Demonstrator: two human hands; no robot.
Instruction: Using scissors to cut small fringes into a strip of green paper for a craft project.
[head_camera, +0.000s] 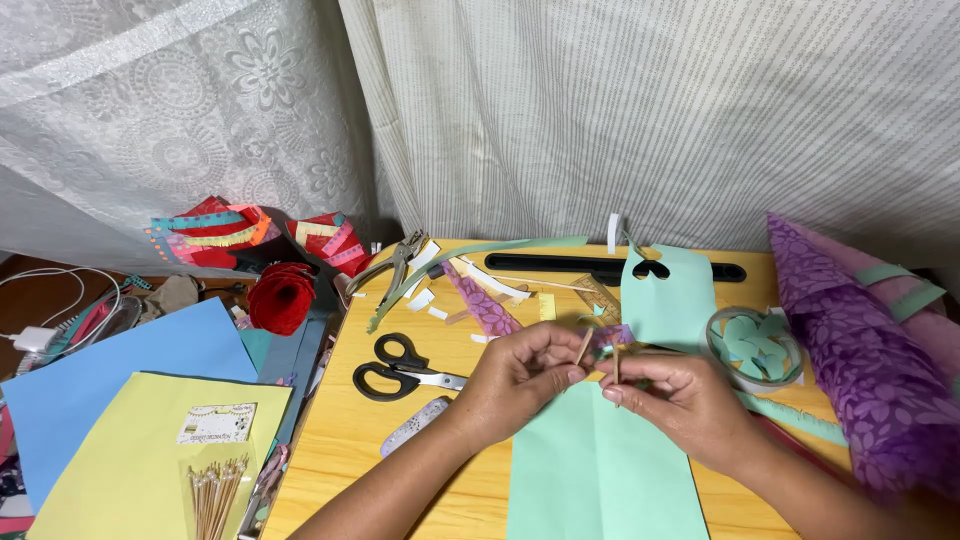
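My left hand (520, 378) and my right hand (675, 392) meet over a mint-green paper sheet (600, 470) on the wooden table (345, 430). Both pinch a thin wooden stick (584, 346) with a small purple paper piece (611, 335) at its top. The left thumb and forefinger grip the stick's lower part. The right fingers hold a second short stick (617, 364) beside it.
Black-handled scissors (400, 368) lie left of my hands, a hole punch (398, 262) behind them. Paper strips, a mint cutout (668, 295), a tape roll (755, 348) and purple patterned paper (860, 350) sit around. Blue and yellow sheets with a skewer bundle (213, 495) lie on the left.
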